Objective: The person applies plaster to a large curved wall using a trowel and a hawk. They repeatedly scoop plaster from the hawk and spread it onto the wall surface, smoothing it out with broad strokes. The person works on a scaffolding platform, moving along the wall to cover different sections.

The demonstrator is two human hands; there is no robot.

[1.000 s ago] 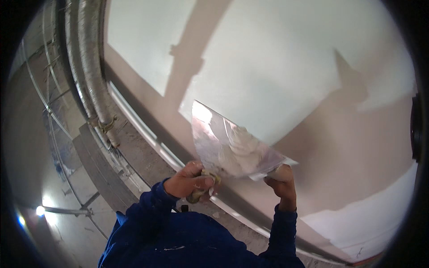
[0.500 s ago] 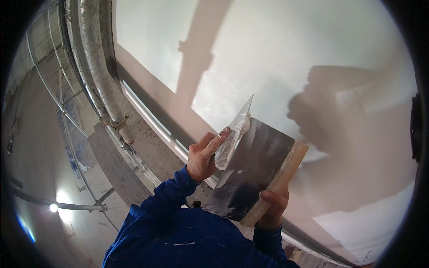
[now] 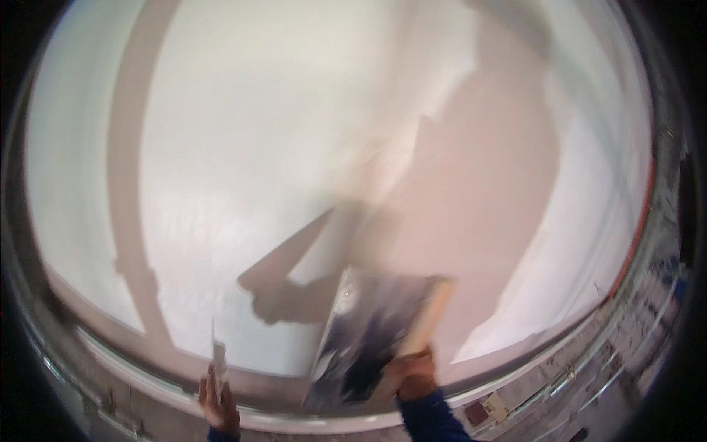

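Observation:
In my left hand [image 3: 219,405] is a putty knife [image 3: 219,355], upright and nearly edge-on, with whitish filler on its blade. The hand is low in the view, apart from the other tool. My right hand [image 3: 415,370] is wrapped round the wooden grip of a wide steel smoothing blade [image 3: 377,313]. Its dark face is smeared, and a small pale dab shows near its upper left corner. The wide blade stands in front of a pale coated wall [image 3: 243,132]; whether it touches the wall, I cannot tell. Motion blurs the picture.
Shadows of my body and tools [image 3: 471,191] fall across the wall, and a long band of shadow [image 3: 129,147] runs down its left side. A white rail or pipe [image 3: 294,421] follows the wall's foot. Small brownish scraps [image 3: 486,409] lie on the floor at lower right.
The putty knife has come away from the wide blade and is now well to its left. My view has swung toward the wall; the pipes and scaffold at left have left the picture.

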